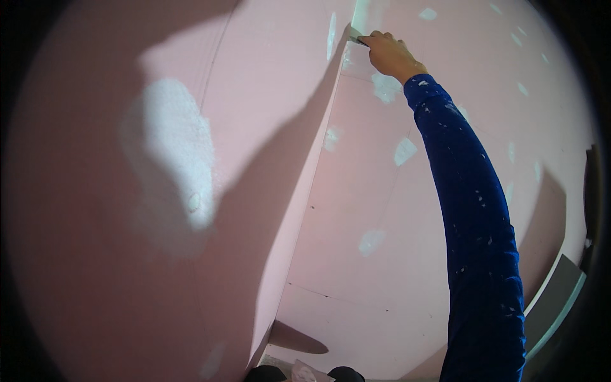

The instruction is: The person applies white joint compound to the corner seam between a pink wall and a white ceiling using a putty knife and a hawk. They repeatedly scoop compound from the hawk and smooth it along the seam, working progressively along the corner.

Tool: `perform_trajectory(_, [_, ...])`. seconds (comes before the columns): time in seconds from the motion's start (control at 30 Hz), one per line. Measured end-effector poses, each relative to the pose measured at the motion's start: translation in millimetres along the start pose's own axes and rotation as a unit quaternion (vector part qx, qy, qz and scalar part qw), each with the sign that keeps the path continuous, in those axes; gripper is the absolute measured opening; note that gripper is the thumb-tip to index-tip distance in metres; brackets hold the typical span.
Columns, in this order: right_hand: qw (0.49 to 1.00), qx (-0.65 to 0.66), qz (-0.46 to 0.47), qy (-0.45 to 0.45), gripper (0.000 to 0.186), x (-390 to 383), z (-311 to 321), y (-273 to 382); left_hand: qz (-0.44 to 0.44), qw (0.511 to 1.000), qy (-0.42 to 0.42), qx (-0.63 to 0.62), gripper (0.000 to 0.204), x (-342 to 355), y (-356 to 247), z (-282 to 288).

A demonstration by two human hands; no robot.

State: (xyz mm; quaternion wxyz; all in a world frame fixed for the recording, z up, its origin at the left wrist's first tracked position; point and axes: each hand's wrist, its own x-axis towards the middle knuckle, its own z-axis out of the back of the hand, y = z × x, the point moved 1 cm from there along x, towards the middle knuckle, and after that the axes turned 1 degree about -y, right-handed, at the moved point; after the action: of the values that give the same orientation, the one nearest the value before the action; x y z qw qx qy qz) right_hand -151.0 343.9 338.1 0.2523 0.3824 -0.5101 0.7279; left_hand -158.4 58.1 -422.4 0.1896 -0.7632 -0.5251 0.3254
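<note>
My right hand, in a blue sleeve spotted with white, reaches up to the inside corner between two pink board walls. Its fingers are closed on a putty knife, whose blade is at the corner beside a pale strip of filler. Pale patches of filler dot the right wall, and a large white patch is on the left wall, partly in shadow. My left hand is out of view.
Two dark rounded shapes, too little seen to name, are at the bottom edge with pale material between them. At the far right is a dark grey panel with pale edges. A broad shadow falls across the left wall.
</note>
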Motion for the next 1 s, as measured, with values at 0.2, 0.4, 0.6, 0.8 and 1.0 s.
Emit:
perform_trajectory(0.2, [1.000, -0.009, -0.027, 0.008, 0.043, 23.6, 1.8, 21.4, -0.002, 1.000, -0.017, -0.012, 0.043, -6.4, 6.8, 12.9])
perform_trajectory(0.4, [0.999, -0.039, -0.006, 0.002, 0.031, 10.9, -10.0, 33.8, 0.020, 0.999, -0.038, -0.033, 0.046, 9.9, 19.8, 19.1])
perform_trajectory(0.6, [0.996, -0.078, 0.032, -0.033, 0.033, -44.8, -22.6, 69.8, 0.003, 1.000, -0.008, -0.016, 0.048, 30.6, 53.8, 46.3])
perform_trajectory(0.8, [0.994, -0.082, 0.067, -0.034, 0.041, -124.6, -23.6, 117.2, -0.071, 0.996, 0.017, 0.049, 0.052, 8.8, 61.2, 61.6])
perform_trajectory(1.0, [0.999, -0.024, 0.002, -0.022, 0.056, -87.3, 9.2, 71.8, -0.062, 0.997, 0.002, 0.045, 0.052, -4.2, 38.5, 51.2])
